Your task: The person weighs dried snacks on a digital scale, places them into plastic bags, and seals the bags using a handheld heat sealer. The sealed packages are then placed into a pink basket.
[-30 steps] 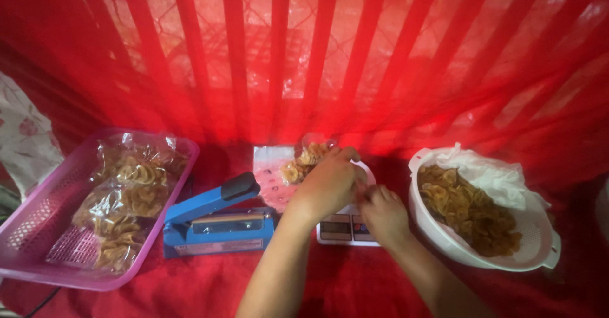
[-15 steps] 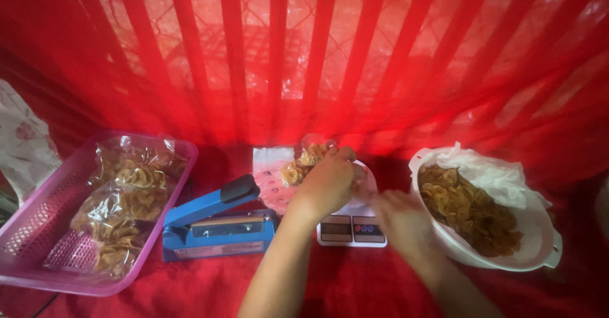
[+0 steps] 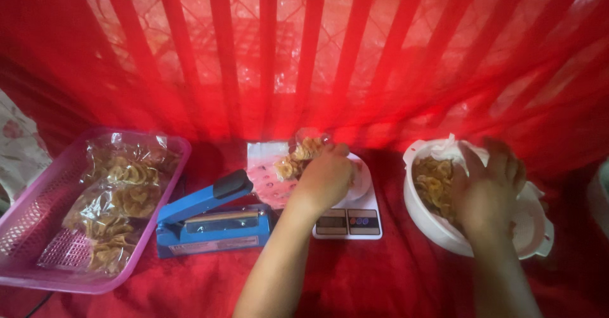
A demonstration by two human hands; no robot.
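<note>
Dim red backlight (through curtain), soft blur

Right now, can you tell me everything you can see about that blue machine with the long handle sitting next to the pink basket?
The blue heat-sealing machine is a low box, metal by the look of it, with a long lever arm tipped in black that is raised at an angle. A pale strip runs along its top. It sits on the red cloth, between the pink plastic basket and the small white scale. No hand touches it.

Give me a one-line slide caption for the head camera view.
Left hand steadies a clear bag of chips on a scale; right hand reaches into white bowl.
</note>
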